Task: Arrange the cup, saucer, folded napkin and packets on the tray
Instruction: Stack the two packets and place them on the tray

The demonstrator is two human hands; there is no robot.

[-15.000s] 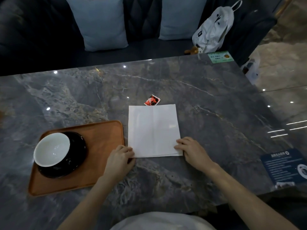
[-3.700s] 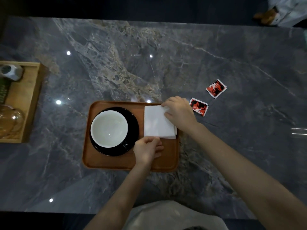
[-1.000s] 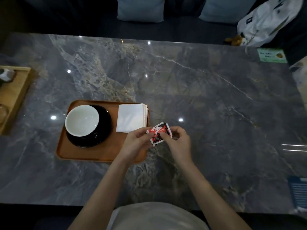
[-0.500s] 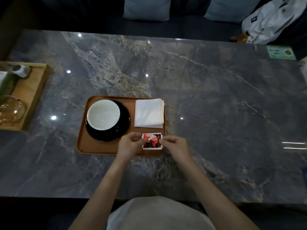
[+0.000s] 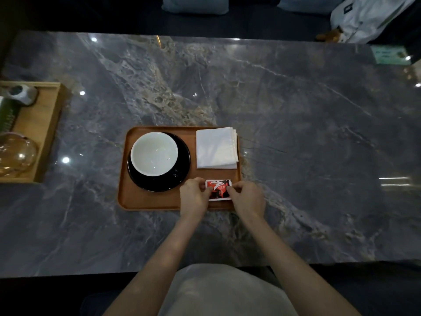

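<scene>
On the tray (image 5: 127, 190), we had the cup (image 5: 154, 153) on its saucer (image 5: 180, 176) at nine o'clock, the napkin (image 5: 216, 148) at two, and our left hand (image 5: 193, 196) and right hand (image 5: 247, 197) pinching the packets (image 5: 218, 189) at five, seemingly the last step.

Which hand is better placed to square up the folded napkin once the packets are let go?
Probably the right hand. It sits almost straight below the folded napkin at the tray's right end. The left hand lies nearer the saucer and cup. Both pinch the packets.
</scene>
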